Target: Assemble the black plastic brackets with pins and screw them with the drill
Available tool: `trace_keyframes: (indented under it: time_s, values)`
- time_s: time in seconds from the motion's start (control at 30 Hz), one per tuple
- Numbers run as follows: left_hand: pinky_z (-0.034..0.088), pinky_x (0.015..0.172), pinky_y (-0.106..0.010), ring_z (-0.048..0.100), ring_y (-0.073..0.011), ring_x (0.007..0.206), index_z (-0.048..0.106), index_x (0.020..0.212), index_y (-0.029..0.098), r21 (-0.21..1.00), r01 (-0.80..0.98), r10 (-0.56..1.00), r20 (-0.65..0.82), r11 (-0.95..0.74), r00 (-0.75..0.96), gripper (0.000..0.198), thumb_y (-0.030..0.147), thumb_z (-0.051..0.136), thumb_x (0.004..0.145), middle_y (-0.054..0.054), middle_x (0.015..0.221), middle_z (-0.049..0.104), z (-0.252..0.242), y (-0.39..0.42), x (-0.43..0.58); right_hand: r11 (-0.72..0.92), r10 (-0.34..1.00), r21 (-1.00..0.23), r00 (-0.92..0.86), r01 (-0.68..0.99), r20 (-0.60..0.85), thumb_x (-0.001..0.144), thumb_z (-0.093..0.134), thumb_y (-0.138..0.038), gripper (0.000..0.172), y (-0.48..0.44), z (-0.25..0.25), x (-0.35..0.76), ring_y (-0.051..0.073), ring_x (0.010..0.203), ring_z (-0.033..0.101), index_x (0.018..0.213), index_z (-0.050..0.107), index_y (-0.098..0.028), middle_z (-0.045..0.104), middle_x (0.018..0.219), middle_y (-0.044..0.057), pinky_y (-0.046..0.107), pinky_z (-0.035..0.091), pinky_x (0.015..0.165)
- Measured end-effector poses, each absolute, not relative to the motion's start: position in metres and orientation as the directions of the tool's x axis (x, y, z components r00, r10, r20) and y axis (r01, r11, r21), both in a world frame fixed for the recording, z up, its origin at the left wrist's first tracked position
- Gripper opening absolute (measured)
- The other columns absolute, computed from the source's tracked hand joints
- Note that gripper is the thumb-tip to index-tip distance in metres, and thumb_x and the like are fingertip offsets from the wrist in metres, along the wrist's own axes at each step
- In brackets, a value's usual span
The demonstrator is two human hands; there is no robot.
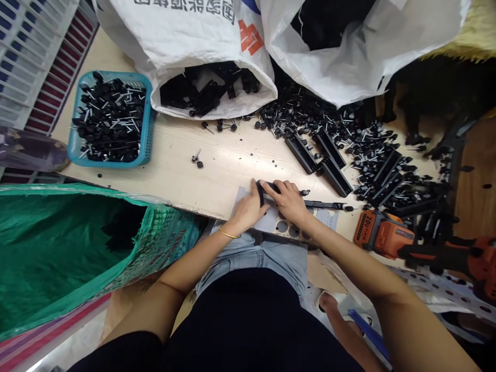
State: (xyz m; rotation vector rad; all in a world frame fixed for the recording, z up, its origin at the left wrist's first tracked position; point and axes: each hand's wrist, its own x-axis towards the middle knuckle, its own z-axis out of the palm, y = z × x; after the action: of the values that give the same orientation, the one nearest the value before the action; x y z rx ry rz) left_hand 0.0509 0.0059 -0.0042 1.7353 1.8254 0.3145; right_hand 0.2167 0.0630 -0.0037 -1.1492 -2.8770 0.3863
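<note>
My left hand [248, 208] and my right hand [287, 200] meet at the table's near edge, both closed around a long black plastic bar [271, 187] lying across a grey perforated plate [271, 219]. The left thumb presses the bar's left end. The right fingers curl over its middle, and a small screw head [305, 192] sticks out at its right end. A thin black rod [327, 205] lies just right of my right hand.
A blue basket [148, 135] of black-headed screws stands at the left. White sacks [201, 36] of black parts sit at the back. Loose screws and black bars [333, 160] cover the right. An orange cordless drill [387, 238] lies at the right edge, a green sack [58, 248] at the left.
</note>
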Motion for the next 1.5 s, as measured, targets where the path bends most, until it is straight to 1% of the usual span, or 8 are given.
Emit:
trace_keyframes:
  time_s: [0.17, 0.37, 0.43, 0.53, 0.7, 0.87, 1.33, 1.5]
  values:
    - [0.044, 0.094, -0.043, 0.056, -0.0295, 0.110, 0.029, 0.142, 0.011, 0.466, 0.832, 0.949, 0.057, -0.300, 0.310, 0.066, 0.014, 0.053, 0.081, -0.017, 0.118, 0.059, 0.028, 0.033, 0.041, 0.720, 0.679, -0.309, -0.723, 0.621, 0.130, 0.089, 0.035, -0.011, 0.048, 0.039, -0.008, 0.223, 0.025, 0.115, 0.046, 0.132, 0.053, -0.024, 0.054, 0.125, 0.011, 0.042, 0.041, 0.095]
    - [0.048, 0.080, -0.033, 0.058, -0.0252, 0.102, 0.057, 0.109, 0.013, 0.324, 0.822, 0.804, -0.229, -0.469, 0.549, 0.021, 0.014, 0.046, 0.090, -0.012, 0.107, 0.062, 0.031, 0.066, 0.047, 0.421, 0.906, -0.545, -0.305, 0.725, 0.293, 0.087, 0.048, -0.017, 0.019, -0.029, -0.003, 0.262, 0.021, 0.084, 0.057, 0.094, 0.065, -0.019, 0.064, 0.088, 0.008, 0.038, 0.047, 0.076]
    - [0.048, 0.072, -0.031, 0.061, -0.0241, 0.095, 0.057, 0.104, 0.014, 0.303, 0.858, 0.821, -0.281, -0.415, 0.497, 0.017, 0.020, 0.046, 0.094, -0.010, 0.102, 0.062, 0.038, 0.054, 0.048, 0.116, 0.985, -0.753, 0.020, 0.647, 0.169, 0.087, 0.052, -0.027, 0.017, -0.034, -0.002, 0.267, 0.019, 0.085, 0.059, 0.097, 0.063, -0.019, 0.064, 0.091, 0.008, 0.037, 0.049, 0.076]
    - [0.047, 0.064, -0.028, 0.063, -0.0215, 0.086, 0.054, 0.109, 0.015, 0.374, 0.867, 0.844, -0.296, -0.329, 0.447, 0.019, 0.025, 0.046, 0.095, -0.009, 0.101, 0.062, 0.051, 0.018, 0.053, -0.228, 0.943, -0.965, 0.278, 0.133, -0.184, 0.084, 0.055, -0.050, 0.038, -0.018, 0.005, 0.255, 0.019, 0.088, 0.063, 0.108, 0.059, -0.021, 0.064, 0.104, 0.008, 0.035, 0.052, 0.075]
    - [0.049, 0.071, -0.029, 0.061, -0.0189, 0.083, 0.051, 0.102, 0.017, 0.734, 0.678, 0.909, -0.256, -0.039, 0.329, 0.020, 0.022, 0.057, 0.084, -0.005, 0.094, 0.061, 0.053, -0.031, 0.072, -0.387, 0.857, -0.834, 0.181, -0.395, -0.483, 0.076, 0.059, -0.062, 0.043, 0.015, 0.029, 0.216, 0.015, 0.061, 0.063, 0.071, 0.060, -0.019, 0.062, 0.062, 0.000, 0.027, 0.051, 0.058]
    - [0.050, 0.077, -0.031, 0.063, -0.0199, 0.088, 0.053, 0.107, 0.018, 0.884, 0.402, 0.876, -0.375, 0.239, 0.304, 0.026, 0.033, 0.058, 0.086, -0.004, 0.094, 0.065, 0.041, -0.043, 0.079, -0.414, 0.866, -0.850, 0.146, -0.325, -0.477, 0.069, 0.068, -0.060, 0.043, 0.023, 0.045, 0.214, 0.012, 0.054, 0.058, 0.063, 0.060, -0.018, 0.060, 0.056, -0.001, 0.022, 0.047, 0.052]
    - [0.050, 0.074, -0.034, 0.066, -0.0261, 0.086, 0.054, 0.107, 0.018, 0.808, 0.514, 0.850, -0.463, 0.288, 0.252, 0.034, 0.045, 0.056, 0.087, -0.008, 0.092, 0.068, 0.037, -0.051, 0.081, -0.430, 0.881, -0.857, 0.077, -0.285, -0.468, 0.071, 0.065, -0.058, 0.047, 0.030, 0.029, 0.212, 0.011, 0.044, 0.055, 0.051, 0.054, -0.018, 0.059, 0.048, 0.001, 0.024, 0.045, 0.047]
    - [0.050, 0.075, -0.034, 0.065, -0.0245, 0.081, 0.057, 0.110, 0.016, 0.904, 0.227, 0.795, -0.426, 0.362, 0.431, 0.071, 0.077, 0.053, 0.074, -0.008, 0.089, 0.067, 0.033, -0.039, 0.069, -0.384, 0.914, -0.909, 0.070, -0.165, -0.399, 0.073, 0.064, -0.059, 0.048, 0.028, 0.043, 0.211, 0.011, 0.046, 0.054, 0.051, 0.058, -0.017, 0.060, 0.049, 0.003, 0.022, 0.045, 0.048]
